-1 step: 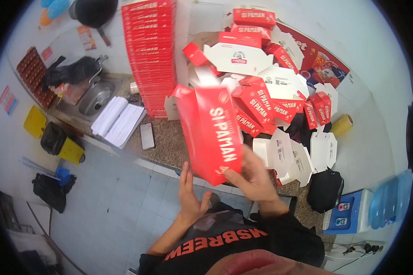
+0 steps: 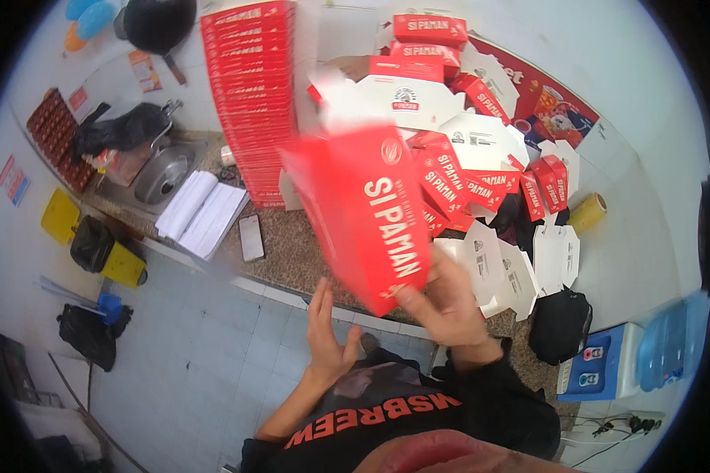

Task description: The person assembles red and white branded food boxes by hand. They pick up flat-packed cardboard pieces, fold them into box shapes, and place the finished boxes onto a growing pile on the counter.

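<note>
My right hand [image 2: 448,303] grips a red cardboard box [image 2: 363,213] by its lower right corner, thumb on the printed face and fingers behind. The box is held up in front of the counter, tilted, with its upper end smeared by motion. My left hand [image 2: 329,339] is just below the box and apart from it, fingers stretched out and nothing in them. Beyond the box, to the left, rises a tall stack of flat red cartons [image 2: 250,110]. To the right lies a heap of red and white boxes [image 2: 442,169], several with white flaps standing open.
On the granite counter [image 2: 280,256] lie a phone [image 2: 251,238] and an open notebook [image 2: 201,211], near a metal sink [image 2: 164,180]. At right are a black bag [image 2: 559,325], a yellow roll [image 2: 588,214] and a water dispenser [image 2: 596,364]. A yellow bin [image 2: 125,264] stands at left.
The red box has swung slightly to the right with my right hand, its printed face turned a little more toward me. My left hand has hardly moved.
</note>
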`<state>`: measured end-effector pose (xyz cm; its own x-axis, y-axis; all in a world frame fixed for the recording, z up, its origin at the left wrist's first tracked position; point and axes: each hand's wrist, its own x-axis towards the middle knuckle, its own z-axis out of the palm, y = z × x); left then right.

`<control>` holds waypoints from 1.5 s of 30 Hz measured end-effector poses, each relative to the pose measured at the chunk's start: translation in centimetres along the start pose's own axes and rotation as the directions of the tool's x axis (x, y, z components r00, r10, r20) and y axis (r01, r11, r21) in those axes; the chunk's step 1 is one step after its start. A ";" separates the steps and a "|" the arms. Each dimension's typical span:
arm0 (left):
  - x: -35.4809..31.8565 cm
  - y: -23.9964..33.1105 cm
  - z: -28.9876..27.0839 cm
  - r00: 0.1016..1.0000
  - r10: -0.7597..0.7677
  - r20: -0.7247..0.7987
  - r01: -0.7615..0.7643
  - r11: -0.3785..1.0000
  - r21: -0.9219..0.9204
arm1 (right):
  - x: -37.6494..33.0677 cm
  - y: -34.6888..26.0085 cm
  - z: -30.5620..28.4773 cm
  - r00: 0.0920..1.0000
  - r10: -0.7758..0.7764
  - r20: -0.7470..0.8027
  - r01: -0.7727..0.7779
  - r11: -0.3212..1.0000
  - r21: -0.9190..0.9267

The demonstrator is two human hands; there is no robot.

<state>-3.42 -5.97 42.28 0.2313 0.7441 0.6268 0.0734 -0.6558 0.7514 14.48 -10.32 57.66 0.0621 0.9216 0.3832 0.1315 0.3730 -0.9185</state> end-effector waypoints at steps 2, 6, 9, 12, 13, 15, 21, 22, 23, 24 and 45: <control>0.2 -0.1 1.1 0.976 -0.153 0.154 0.153 0.988 0.017 | 4.4 -2.3 -3.8 0.955 -0.295 -0.017 0.273 0.903 -0.332; 0.4 0.5 4.0 0.827 -0.258 0.500 0.197 0.965 0.172 | 21.6 -2.6 -15.9 0.652 -0.755 0.066 0.517 0.380 -0.767; -2.8 -1.7 5.7 0.747 -0.287 0.599 0.159 0.953 0.258 | 31.2 -6.4 -18.4 0.965 -0.242 -0.099 0.075 0.620 -0.781; -5.4 -3.8 9.2 0.624 -0.337 0.704 0.208 0.941 0.267 | 41.9 -3.7 -30.0 0.906 -0.423 0.031 0.102 0.147 -0.984; -5.4 -3.8 10.1 0.609 -0.361 0.706 0.227 0.932 0.281 | 44.2 -2.4 -34.2 0.842 -0.523 0.132 0.171 0.027 -0.985; -4.7 -3.9 11.7 0.601 -0.387 0.699 0.247 0.922 0.299 | 46.5 0.3 -40.7 0.690 -0.643 0.333 0.254 -0.217 -0.943; -2.5 -3.4 13.5 0.555 -0.502 0.664 0.304 0.865 0.399 | 28.5 3.0 -38.7 0.718 -0.696 0.029 0.223 0.190 -0.956; -1.9 -3.4 13.7 0.538 -0.518 0.665 0.320 0.855 0.407 | 24.2 2.6 -37.9 0.734 -0.679 0.021 0.232 0.222 -0.947; -1.4 -3.5 13.8 0.519 -0.518 0.680 0.330 0.855 0.399 | 20.1 1.8 -37.6 0.768 -0.640 0.027 0.191 0.189 -0.963; -0.9 -3.7 14.2 0.506 -0.504 0.700 0.307 0.864 0.399 | 15.9 0.9 -38.2 0.807 -0.591 0.018 0.130 0.147 -0.981; 4.0 -5.8 22.9 0.038 -0.313 0.949 0.004 0.950 0.313 | -22.8 30.4 -56.3 0.596 0.098 -0.797 -0.798 0.179 -0.575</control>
<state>19.29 -2.13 35.65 0.9064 0.1119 -0.4073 0.3742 -0.6602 0.6513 72.80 -26.08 26.54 0.8383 0.5003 0.2166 0.5430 -0.7305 -0.4142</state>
